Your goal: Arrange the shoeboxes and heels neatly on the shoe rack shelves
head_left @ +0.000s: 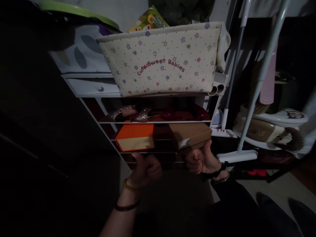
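My left hand is a fist with its thumb raised, in front of the orange shoebox and apart from it. Nothing shows in its curled fingers. Likewise curled with the thumb up, my right hand is just before the brown cardboard box; it holds nothing I can see. Both boxes rest on a lower level of a white shoe rack. On the level above them are glittery shoes and dark red shoes, the latter dim in shadow.
A cream fabric basket printed with stars stands on the rack, with a green and yellow packet inside. To the right lean a flat mop and a white long-handled squeegee or mop. White-rimmed basins stand behind them.
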`<state>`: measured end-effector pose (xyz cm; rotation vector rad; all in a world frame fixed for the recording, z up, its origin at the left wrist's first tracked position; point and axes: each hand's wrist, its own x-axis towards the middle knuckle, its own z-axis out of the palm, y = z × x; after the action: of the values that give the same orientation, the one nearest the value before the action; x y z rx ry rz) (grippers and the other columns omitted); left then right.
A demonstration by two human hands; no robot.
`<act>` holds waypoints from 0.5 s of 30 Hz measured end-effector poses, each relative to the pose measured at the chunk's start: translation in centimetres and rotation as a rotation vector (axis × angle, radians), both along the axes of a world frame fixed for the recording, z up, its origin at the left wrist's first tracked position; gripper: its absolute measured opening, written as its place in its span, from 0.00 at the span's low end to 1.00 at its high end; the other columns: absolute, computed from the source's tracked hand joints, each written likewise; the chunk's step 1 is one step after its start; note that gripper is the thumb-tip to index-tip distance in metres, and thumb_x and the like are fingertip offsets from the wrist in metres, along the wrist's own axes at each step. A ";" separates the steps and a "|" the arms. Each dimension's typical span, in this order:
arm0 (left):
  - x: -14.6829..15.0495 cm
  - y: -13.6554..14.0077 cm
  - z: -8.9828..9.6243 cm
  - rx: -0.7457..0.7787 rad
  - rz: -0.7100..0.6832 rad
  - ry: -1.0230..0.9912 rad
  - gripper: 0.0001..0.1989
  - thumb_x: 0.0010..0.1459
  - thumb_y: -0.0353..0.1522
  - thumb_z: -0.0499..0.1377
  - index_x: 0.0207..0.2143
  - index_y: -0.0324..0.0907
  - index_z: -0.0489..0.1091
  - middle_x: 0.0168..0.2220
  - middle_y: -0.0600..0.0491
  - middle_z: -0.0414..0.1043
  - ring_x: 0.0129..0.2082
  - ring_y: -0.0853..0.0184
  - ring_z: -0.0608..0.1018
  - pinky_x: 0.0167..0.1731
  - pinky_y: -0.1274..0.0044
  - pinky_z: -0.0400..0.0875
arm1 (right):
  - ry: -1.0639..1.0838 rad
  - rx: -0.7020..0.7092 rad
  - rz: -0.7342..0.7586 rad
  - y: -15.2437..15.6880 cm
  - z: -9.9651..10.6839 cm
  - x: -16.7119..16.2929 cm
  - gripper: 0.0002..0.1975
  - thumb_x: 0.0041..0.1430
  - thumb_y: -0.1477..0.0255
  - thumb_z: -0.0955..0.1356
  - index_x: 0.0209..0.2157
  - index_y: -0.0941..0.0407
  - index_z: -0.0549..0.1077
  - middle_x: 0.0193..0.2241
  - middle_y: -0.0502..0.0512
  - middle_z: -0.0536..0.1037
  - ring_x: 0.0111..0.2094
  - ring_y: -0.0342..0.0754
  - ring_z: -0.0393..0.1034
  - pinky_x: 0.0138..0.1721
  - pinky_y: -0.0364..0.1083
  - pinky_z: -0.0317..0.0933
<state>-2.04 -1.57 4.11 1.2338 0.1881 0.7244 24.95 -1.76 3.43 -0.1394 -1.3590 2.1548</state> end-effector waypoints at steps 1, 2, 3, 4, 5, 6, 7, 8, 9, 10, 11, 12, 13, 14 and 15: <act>0.0 0.2 -0.3 -0.005 0.004 0.004 0.42 0.45 0.75 0.41 0.15 0.45 0.45 0.11 0.62 0.38 0.12 0.77 0.45 0.15 0.78 0.38 | 0.004 -0.004 0.010 0.2 -0.3 0.1 0.45 0.41 0.22 0.52 0.20 0.53 0.57 0.15 0.38 0.51 0.14 0.33 0.38 0.13 0.37 0.31; 0.0 0.4 -0.4 -0.004 0.003 0.007 0.42 0.44 0.75 0.41 0.15 0.45 0.45 0.11 0.62 0.39 0.12 0.77 0.45 0.15 0.78 0.38 | 0.007 -0.004 0.011 0.2 -0.5 0.3 0.44 0.42 0.22 0.53 0.20 0.53 0.57 0.15 0.38 0.51 0.14 0.33 0.38 0.13 0.37 0.32; 0.0 0.4 -0.4 0.002 -0.003 0.008 0.42 0.43 0.76 0.41 0.15 0.45 0.45 0.11 0.62 0.39 0.12 0.77 0.45 0.15 0.78 0.38 | 0.011 0.000 0.008 0.1 -0.5 0.4 0.44 0.42 0.22 0.54 0.20 0.53 0.58 0.15 0.38 0.52 0.15 0.33 0.38 0.13 0.37 0.32; 0.0 0.4 -0.4 0.009 -0.013 0.009 0.42 0.42 0.76 0.41 0.15 0.45 0.45 0.12 0.62 0.40 0.12 0.77 0.46 0.15 0.78 0.39 | 0.013 0.002 0.004 0.0 -0.5 0.5 0.44 0.42 0.22 0.54 0.20 0.53 0.58 0.16 0.38 0.52 0.15 0.33 0.38 0.13 0.37 0.32; 0.0 0.4 -0.3 0.014 -0.023 0.008 0.42 0.42 0.76 0.41 0.15 0.45 0.45 0.12 0.62 0.40 0.12 0.77 0.46 0.15 0.78 0.39 | 0.015 0.004 0.001 -0.2 -0.4 0.7 0.44 0.42 0.23 0.55 0.21 0.53 0.58 0.16 0.38 0.53 0.15 0.33 0.38 0.14 0.37 0.32; 0.1 0.4 -0.2 0.016 -0.033 0.006 0.42 0.41 0.76 0.41 0.15 0.45 0.45 0.12 0.62 0.40 0.12 0.77 0.46 0.15 0.78 0.39 | 0.015 0.004 -0.003 -0.3 -0.2 0.8 0.44 0.42 0.23 0.56 0.21 0.54 0.59 0.16 0.38 0.53 0.15 0.33 0.38 0.14 0.37 0.32; 0.1 0.3 -0.1 0.015 -0.040 0.000 0.42 0.41 0.76 0.42 0.15 0.45 0.45 0.12 0.62 0.39 0.12 0.78 0.46 0.15 0.78 0.39 | 0.015 0.003 -0.005 -0.5 -0.1 0.9 0.44 0.43 0.23 0.56 0.21 0.54 0.59 0.16 0.38 0.53 0.15 0.33 0.38 0.14 0.37 0.32; 0.2 0.3 0.0 0.012 -0.044 -0.004 0.42 0.41 0.76 0.42 0.15 0.45 0.45 0.12 0.62 0.39 0.12 0.78 0.46 0.16 0.78 0.39 | 0.014 0.000 -0.006 -0.6 0.0 1.0 0.44 0.43 0.23 0.57 0.21 0.54 0.60 0.16 0.38 0.53 0.15 0.33 0.38 0.14 0.37 0.32; 0.3 0.3 -0.1 0.008 -0.047 -0.007 0.42 0.41 0.75 0.42 0.15 0.45 0.45 0.12 0.62 0.39 0.12 0.78 0.46 0.16 0.78 0.39 | 0.010 -0.003 -0.008 -0.6 0.0 1.0 0.44 0.43 0.23 0.57 0.21 0.54 0.60 0.16 0.38 0.52 0.15 0.33 0.38 0.14 0.37 0.32; 0.3 0.3 -0.1 0.001 -0.051 -0.008 0.42 0.41 0.75 0.43 0.15 0.45 0.45 0.12 0.62 0.39 0.12 0.78 0.46 0.16 0.78 0.39 | 0.005 -0.007 -0.011 -0.7 0.0 1.1 0.44 0.44 0.23 0.56 0.21 0.54 0.60 0.15 0.37 0.52 0.15 0.33 0.38 0.14 0.37 0.32; 0.3 0.4 -0.2 -0.010 -0.054 -0.007 0.43 0.41 0.75 0.43 0.15 0.45 0.45 0.12 0.62 0.39 0.12 0.78 0.46 0.16 0.78 0.39 | 0.000 -0.010 -0.012 -0.7 0.0 1.2 0.44 0.44 0.23 0.56 0.21 0.54 0.60 0.15 0.38 0.52 0.15 0.33 0.38 0.14 0.37 0.32; 0.3 0.5 -0.3 -0.024 -0.050 -0.005 0.43 0.42 0.75 0.45 0.15 0.45 0.45 0.12 0.62 0.39 0.13 0.78 0.46 0.16 0.78 0.39 | -0.006 -0.016 -0.017 -0.7 -0.1 1.2 0.44 0.45 0.23 0.55 0.21 0.54 0.60 0.16 0.38 0.52 0.15 0.34 0.38 0.15 0.37 0.33; 0.4 0.5 -0.4 -0.043 -0.044 -0.004 0.43 0.44 0.74 0.47 0.15 0.44 0.45 0.12 0.62 0.39 0.13 0.78 0.46 0.16 0.78 0.39 | -0.010 -0.020 -0.025 -0.7 -0.2 1.3 0.44 0.46 0.23 0.55 0.21 0.54 0.60 0.16 0.38 0.51 0.16 0.34 0.39 0.15 0.37 0.33; 0.4 0.6 -0.5 -0.067 -0.032 -0.005 0.43 0.46 0.73 0.49 0.15 0.44 0.45 0.12 0.63 0.39 0.13 0.78 0.46 0.17 0.78 0.40 | -0.016 -0.024 -0.040 -0.8 -0.3 1.4 0.44 0.47 0.23 0.54 0.21 0.54 0.60 0.16 0.38 0.51 0.16 0.34 0.39 0.15 0.37 0.33; 0.5 0.7 -0.6 -0.097 -0.017 -0.010 0.42 0.50 0.71 0.52 0.15 0.43 0.45 0.13 0.63 0.39 0.14 0.78 0.46 0.17 0.79 0.40 | -0.019 -0.026 -0.060 -0.9 -0.3 1.5 0.44 0.48 0.24 0.54 0.21 0.54 0.61 0.16 0.38 0.51 0.16 0.35 0.39 0.15 0.38 0.34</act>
<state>-1.51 -0.86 3.56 1.1381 0.2016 0.6986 26.45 -2.61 3.13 -0.2086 -1.3210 2.1272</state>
